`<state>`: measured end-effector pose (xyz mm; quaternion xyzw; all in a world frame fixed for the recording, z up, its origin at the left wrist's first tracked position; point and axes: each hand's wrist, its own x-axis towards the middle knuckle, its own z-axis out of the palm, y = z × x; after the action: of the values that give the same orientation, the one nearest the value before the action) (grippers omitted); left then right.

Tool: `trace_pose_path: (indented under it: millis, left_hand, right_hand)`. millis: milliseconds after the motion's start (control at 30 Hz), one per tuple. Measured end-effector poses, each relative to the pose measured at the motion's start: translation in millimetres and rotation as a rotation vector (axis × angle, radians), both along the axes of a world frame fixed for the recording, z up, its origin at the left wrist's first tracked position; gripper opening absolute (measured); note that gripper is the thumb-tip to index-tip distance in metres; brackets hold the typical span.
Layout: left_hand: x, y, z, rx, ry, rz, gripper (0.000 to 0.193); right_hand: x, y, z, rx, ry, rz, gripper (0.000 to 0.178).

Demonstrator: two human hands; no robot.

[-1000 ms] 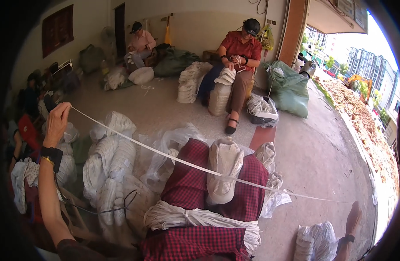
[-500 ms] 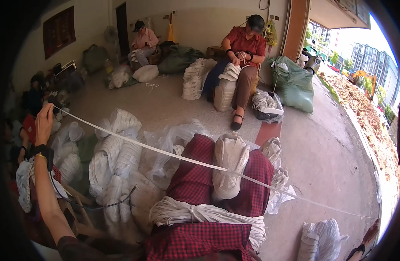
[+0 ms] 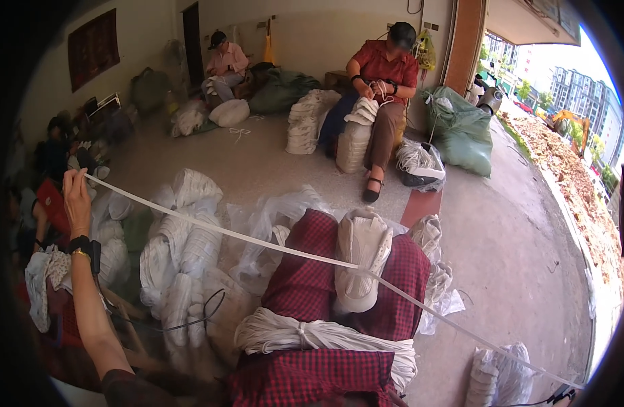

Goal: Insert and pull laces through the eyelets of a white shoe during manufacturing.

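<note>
No legible text anywhere. Shoe [image 3: 363, 261], just off center toward 5 o'clock: nothing readable. Cap [image 3: 401, 34] at 1 o'clock: blurred. Green sack [image 3: 462, 139], 2 o'clock: can't make out any lettering. Buildings [image 3: 575, 95] farther out, 2 o'clock: too small to read.

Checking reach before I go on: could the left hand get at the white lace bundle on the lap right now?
Probably, after letting go: the left hand pinches the stretched white lace, but the lace bundle lies largely exposed across the lap.
</note>
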<state>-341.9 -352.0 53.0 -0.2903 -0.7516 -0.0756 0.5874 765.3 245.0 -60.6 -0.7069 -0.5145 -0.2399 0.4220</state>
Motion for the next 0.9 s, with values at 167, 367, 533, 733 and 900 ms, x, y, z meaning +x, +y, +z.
trace_pose_path:
  millis: [167, 367, 533, 733, 900]
  left_hand:
    - [15, 27, -23, 0.213, 0.007, -0.093, 0.024]
    - [32, 162, -90, 1.353, -0.549, -0.895, 0.027]
    - [91, 262, -114, 1.355, -0.892, -1.134, 0.029]
    - [184, 348, -101, 0.996, -1.308, -1.421, 0.024]
    - [220, 408, -83, 0.719, -1.486, -1.56, 0.025]
  right_hand:
    - [-31, 35, -5, 0.155, 0.339, 0.17, 0.037]
    - [-56, 31, -47, 0.255, 0.74, 0.35, 0.044]
    - [-128, 70, -53, 0.297, 1.025, 0.695, 0.053]
    - [-372, 41, -33, 0.007, 0.976, 1.113, 0.028]
    - [-547, 45, 52, -0.069, 0.869, 1.425, 0.029]
